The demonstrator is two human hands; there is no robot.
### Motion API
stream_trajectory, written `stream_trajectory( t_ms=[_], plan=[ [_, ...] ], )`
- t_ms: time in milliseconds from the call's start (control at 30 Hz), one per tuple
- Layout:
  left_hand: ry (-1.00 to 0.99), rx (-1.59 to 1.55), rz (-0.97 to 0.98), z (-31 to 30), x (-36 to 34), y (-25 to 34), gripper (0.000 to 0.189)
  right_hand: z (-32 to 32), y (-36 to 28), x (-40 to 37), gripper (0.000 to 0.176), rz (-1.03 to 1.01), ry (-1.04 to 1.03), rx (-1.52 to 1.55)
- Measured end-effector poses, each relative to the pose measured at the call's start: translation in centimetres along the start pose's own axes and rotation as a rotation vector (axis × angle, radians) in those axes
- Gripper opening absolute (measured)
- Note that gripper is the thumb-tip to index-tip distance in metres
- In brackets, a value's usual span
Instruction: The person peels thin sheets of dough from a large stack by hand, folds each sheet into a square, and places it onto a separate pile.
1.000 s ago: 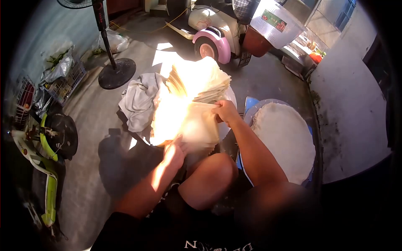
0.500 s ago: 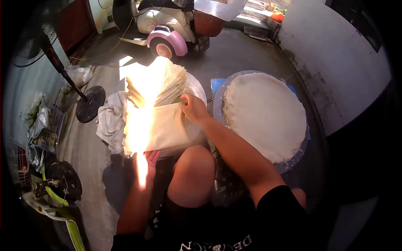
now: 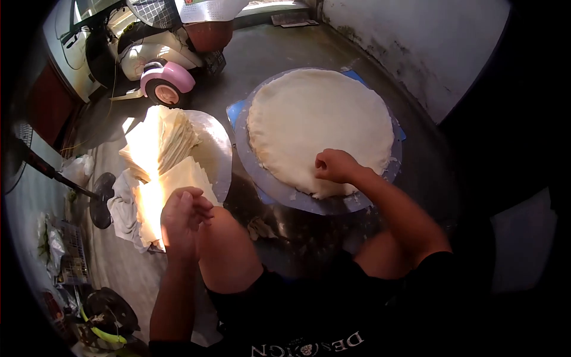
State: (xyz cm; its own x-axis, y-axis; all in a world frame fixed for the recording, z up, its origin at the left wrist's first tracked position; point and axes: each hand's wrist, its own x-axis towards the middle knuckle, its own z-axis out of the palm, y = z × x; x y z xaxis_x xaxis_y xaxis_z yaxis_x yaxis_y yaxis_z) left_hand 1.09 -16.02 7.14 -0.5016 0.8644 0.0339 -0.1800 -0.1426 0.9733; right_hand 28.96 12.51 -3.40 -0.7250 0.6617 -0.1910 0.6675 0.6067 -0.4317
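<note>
A large pale round of what looks like dough (image 3: 321,122) covers most of a grey round board (image 3: 333,205). My right hand (image 3: 338,165) is over the near part of this round with its fingers curled closed; whatever they hold, if anything, is hidden. Off to the left, my left hand (image 3: 185,214) is raised above my knee, its fingers loosely bent and apart, with nothing in them. Behind it are thin cream sheets, one pile lying flat (image 3: 184,174) and another fanned pile (image 3: 169,140) farther back, partly washed out by sunlight. They rest on a second round board (image 3: 217,146).
A grey cloth (image 3: 124,208) lies left of the sheets. Beyond them stands a scooter with a pink wheel guard (image 3: 169,74). A fan's round base (image 3: 102,199), plastic bags and a crate (image 3: 72,253) line the left side. A white wall (image 3: 416,53) bounds the right.
My right hand has left the sheet's corner and moved right, over the dough round. My left hand has come up from beneath the sheets' near edge. The view has turned right.
</note>
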Motion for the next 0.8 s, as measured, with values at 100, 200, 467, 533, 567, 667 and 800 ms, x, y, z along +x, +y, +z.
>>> stream_trajectory(
  t_ms=[100,200,467,533,567,667,800],
  plan=[
    [-0.312,0.182,-0.071,6.3,5.5,1.0,0.029,0.0,-2.5,-2.8,0.042,-0.093,-0.026,-0.155],
    [-0.645,0.474,-0.082,11.3,10.4,-2.1,0.027,1.1,-2.8,-3.7,0.051,-0.159,-0.032,-0.234],
    [-0.949,1.141,0.178,13.2,12.8,-11.9,0.04,2.5,-2.2,-5.4,0.026,-0.323,0.259,-0.303],
    [-1.062,1.199,0.283,12.7,12.7,-12.2,0.049,2.1,-1.9,-5.7,0.023,-0.303,0.279,-0.251],
    [-1.062,1.196,0.276,12.6,12.5,-12.5,0.049,2.0,-1.8,-5.7,0.02,-0.296,0.308,-0.208],
    [-1.073,1.242,0.503,12.9,12.6,-13.1,0.053,1.9,-1.5,-5.7,0.016,-0.274,0.349,-0.152],
    [-1.072,1.271,0.642,12.7,13.1,-14.1,0.042,1.4,-1.6,-5.5,0.014,-0.209,0.306,-0.148]
  ],
)
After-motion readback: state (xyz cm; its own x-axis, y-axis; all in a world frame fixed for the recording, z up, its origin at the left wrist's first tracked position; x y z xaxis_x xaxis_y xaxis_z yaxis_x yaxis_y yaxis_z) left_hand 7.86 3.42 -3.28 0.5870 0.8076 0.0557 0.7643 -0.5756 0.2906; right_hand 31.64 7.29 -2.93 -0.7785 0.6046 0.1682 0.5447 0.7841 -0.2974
